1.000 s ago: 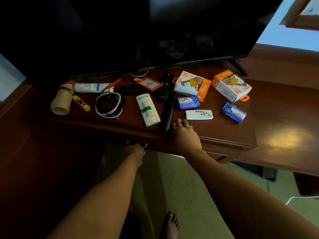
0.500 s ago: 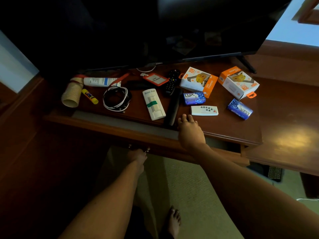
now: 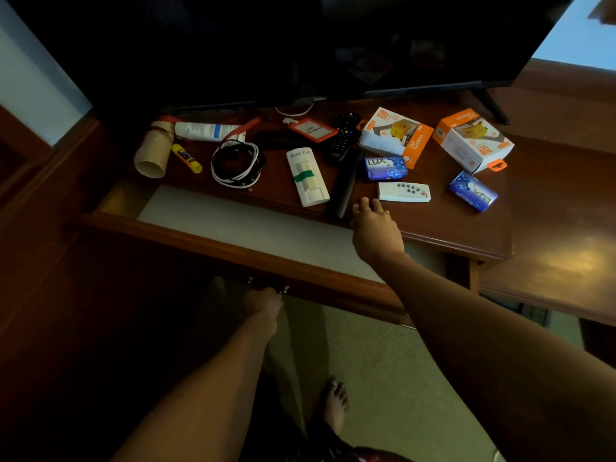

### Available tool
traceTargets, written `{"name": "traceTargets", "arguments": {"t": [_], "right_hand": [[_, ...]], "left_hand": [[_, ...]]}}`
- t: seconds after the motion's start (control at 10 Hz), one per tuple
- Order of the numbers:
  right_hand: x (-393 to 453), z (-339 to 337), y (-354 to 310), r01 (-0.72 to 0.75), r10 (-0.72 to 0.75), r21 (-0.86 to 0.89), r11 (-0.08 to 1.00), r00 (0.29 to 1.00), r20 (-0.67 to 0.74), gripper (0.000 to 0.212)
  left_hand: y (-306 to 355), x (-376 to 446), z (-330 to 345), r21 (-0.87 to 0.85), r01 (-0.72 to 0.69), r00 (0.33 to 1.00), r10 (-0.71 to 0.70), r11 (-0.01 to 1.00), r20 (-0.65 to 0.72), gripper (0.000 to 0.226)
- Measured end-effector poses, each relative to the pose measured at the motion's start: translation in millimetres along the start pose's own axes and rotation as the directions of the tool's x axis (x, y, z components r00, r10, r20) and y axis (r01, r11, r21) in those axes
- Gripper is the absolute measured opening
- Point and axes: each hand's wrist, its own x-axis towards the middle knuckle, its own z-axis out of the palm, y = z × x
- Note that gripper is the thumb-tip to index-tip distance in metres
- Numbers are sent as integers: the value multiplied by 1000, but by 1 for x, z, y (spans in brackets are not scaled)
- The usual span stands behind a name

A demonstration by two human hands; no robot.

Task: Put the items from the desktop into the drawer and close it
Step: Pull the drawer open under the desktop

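Note:
The drawer [image 3: 233, 251] stands pulled out under the desktop, showing a pale liner. My left hand [image 3: 263, 305] grips the drawer handle at its front. My right hand [image 3: 375, 228] rests flat on the desk's front edge, holding nothing. Just beyond its fingers lie a white remote [image 3: 404, 192] and a long black remote [image 3: 345, 183]. Further along the desktop sit a white taped remote [image 3: 308, 176], two blue soap bars [image 3: 385, 168] [image 3: 472, 191], two orange-and-white charger boxes [image 3: 395, 135] [image 3: 473, 141], coiled cables [image 3: 237, 165], a glue stick [image 3: 186, 158] and a paper cup stack [image 3: 153, 155].
A large dark TV [image 3: 300, 45] stands over the back of the desk. A white tube [image 3: 206, 131], an orange tag [image 3: 311, 130] and a black button remote [image 3: 343, 136] lie near it. A lower wooden surface [image 3: 560, 248] extends right. My bare foot [image 3: 335, 405] is on the carpet.
My left hand has pulled the drawer further out, so more of the pale liner shows. My right hand has stayed on the desk's edge.

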Motion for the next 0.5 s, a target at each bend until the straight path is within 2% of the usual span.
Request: {"name": "traceTargets", "arguments": {"t": [0.1, 0.2, 0.3, 0.5], "right_hand": [[-2, 3, 0, 6, -6, -14, 1000, 1000, -1, 53], [-3, 1, -2, -18, 19, 13, 1000, 1000, -22, 54], [-4, 2, -3, -22, 23, 27, 999, 999, -30, 55], [-3, 6, -2, -14, 16, 45, 999, 999, -44, 58]], "left_hand": [[-8, -3, -5, -393, 37, 999, -36, 919, 10, 37], [-18, -1, -6, -270, 58, 998, -61, 961, -1, 32], [-26, -5, -11, -263, 65, 998, -64, 963, 14, 22], [-40, -7, -19, -237, 73, 997, -72, 969, 10, 19]]}}
